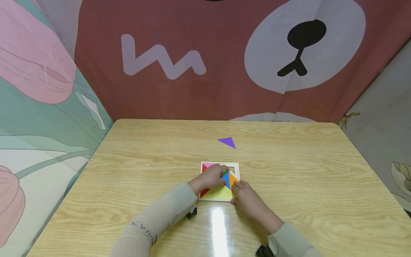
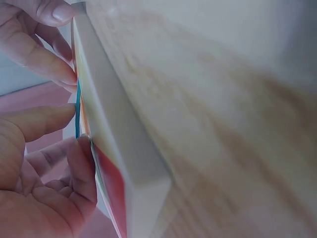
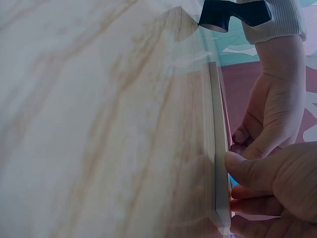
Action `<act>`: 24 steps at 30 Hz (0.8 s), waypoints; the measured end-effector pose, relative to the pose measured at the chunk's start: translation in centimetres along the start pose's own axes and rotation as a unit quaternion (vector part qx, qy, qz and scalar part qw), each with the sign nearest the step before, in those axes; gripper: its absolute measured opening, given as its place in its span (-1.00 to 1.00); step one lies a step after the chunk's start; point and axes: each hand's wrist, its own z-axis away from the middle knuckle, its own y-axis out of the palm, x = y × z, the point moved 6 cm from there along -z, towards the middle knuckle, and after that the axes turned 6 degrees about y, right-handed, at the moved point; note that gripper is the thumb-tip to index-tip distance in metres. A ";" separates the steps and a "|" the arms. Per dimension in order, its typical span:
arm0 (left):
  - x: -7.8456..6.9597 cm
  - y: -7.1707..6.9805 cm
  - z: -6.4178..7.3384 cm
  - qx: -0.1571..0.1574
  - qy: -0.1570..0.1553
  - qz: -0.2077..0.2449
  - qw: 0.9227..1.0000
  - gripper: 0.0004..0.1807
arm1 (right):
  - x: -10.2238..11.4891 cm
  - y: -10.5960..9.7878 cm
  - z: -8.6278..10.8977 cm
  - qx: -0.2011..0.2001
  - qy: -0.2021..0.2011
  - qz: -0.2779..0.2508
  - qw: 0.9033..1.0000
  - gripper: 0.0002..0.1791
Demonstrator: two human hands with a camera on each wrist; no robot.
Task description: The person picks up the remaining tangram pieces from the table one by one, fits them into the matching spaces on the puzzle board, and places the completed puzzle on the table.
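Observation:
A cream tangram tray (image 1: 238, 166) lies flat on the table, filled with flat coloured pieces. My left hand (image 1: 212, 176) reaches over it from the left and pinches a blue piece (image 1: 226, 177), whose thin edge shows at the fingertips in the left wrist view. A bit of green (image 1: 224, 173) peeks out beneath those fingers. Beside the blue sits an orange piece (image 1: 232, 180), tilted against it in this view. With thumb at the near right corner and fingers over the right rim, my right hand (image 1: 252, 201) grips the tray. A yellow piece (image 1: 219, 193) fills the near side.
A purple triangle (image 1: 228, 142) lies on the wooden table (image 1: 154, 153) behind the tray. Pink (image 1: 208, 165) and red (image 1: 204, 193) pieces show at the tray's left. A bear-print cloth (image 1: 179, 96) hangs behind the table's far edge.

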 end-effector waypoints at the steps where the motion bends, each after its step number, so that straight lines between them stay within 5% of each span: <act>1: 0.0 0.0 0.0 0.001 0.002 -0.008 1.000 -0.55 | 0.0 0.0 0.0 0.001 0.000 -0.002 1.000 -0.57; 24: -0.3 0.1 0.0 0.029 0.006 -0.063 0.998 -0.54 | -0.1 0.0 0.0 0.000 0.003 -0.005 1.000 -0.58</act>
